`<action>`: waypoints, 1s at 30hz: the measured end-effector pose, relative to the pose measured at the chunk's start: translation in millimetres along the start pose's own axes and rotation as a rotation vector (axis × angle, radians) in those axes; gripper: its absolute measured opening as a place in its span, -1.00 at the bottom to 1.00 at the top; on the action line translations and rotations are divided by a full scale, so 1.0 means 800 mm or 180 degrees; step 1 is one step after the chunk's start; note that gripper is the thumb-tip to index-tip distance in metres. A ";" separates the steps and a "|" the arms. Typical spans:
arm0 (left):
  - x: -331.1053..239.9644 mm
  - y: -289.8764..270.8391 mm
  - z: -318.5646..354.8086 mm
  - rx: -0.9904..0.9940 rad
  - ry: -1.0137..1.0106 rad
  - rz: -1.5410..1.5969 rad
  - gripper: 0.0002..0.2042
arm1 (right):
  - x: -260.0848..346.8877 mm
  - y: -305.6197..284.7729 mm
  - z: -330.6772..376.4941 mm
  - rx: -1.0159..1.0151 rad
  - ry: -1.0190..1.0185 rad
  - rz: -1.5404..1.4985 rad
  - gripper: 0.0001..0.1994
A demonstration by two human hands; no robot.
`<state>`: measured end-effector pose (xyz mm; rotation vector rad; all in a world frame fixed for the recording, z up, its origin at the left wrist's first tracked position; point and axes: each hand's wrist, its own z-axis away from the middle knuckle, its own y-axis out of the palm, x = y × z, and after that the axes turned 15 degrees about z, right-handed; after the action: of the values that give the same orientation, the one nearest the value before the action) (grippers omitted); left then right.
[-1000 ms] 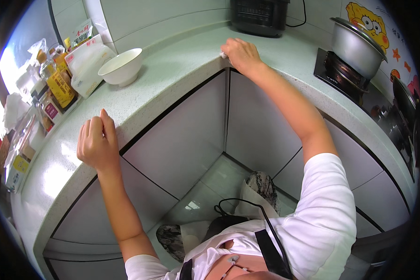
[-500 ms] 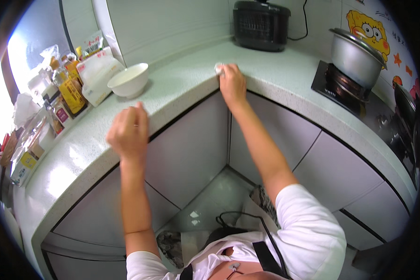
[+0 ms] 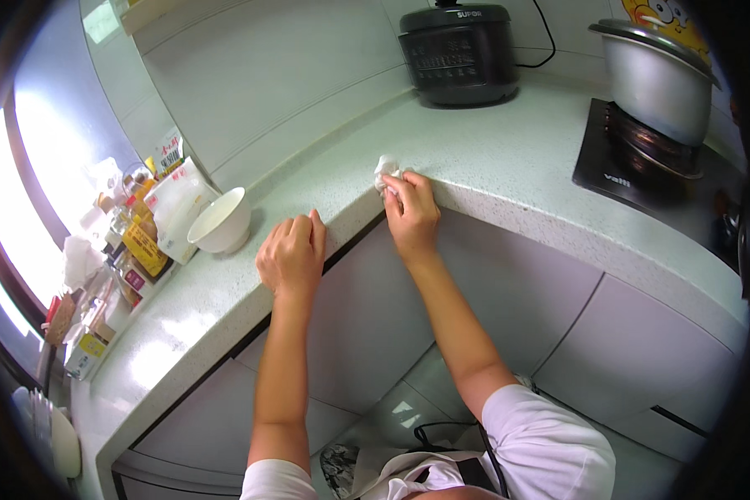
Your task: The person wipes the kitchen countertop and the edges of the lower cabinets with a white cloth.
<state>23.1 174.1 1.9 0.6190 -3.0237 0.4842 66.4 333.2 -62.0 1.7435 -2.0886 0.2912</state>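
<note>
My right hand (image 3: 411, 215) pinches a crumpled white tissue (image 3: 386, 167) at the inside corner of the speckled pale countertop (image 3: 333, 187). Part of the tissue sticks out past my fingertips and touches the counter's edge. To its left, my left hand (image 3: 290, 260) is curled into a loose fist above the counter's front edge, and nothing shows in it. The inside of that fist faces away from view. Nearest to this hand stands a white bowl (image 3: 220, 223), upright on the counter.
A black electric pressure cooker (image 3: 458, 57) stands at the back. At right, a lidded silver pot (image 3: 654, 87) sits on a black gas stove (image 3: 604, 167). Bottles (image 3: 144, 248) and a white tissue pack (image 3: 175, 208) line the left side. Grey cabinets (image 3: 500, 258) run below.
My left hand has moved right along the counter's edge, closer to my right hand. More of the white tissue shows beyond my right fingers. The view has shifted and tilted.
</note>
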 end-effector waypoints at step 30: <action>0.000 0.014 -0.002 -0.0071 -0.0172 -0.0176 -0.66 | 0.007 -0.033 0.010 0.1760 0.0259 -0.0621 -0.84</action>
<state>18.5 184.0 0.4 0.7237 -3.0482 0.4381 90.3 319.9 -69.5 2.1748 -1.8701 0.9341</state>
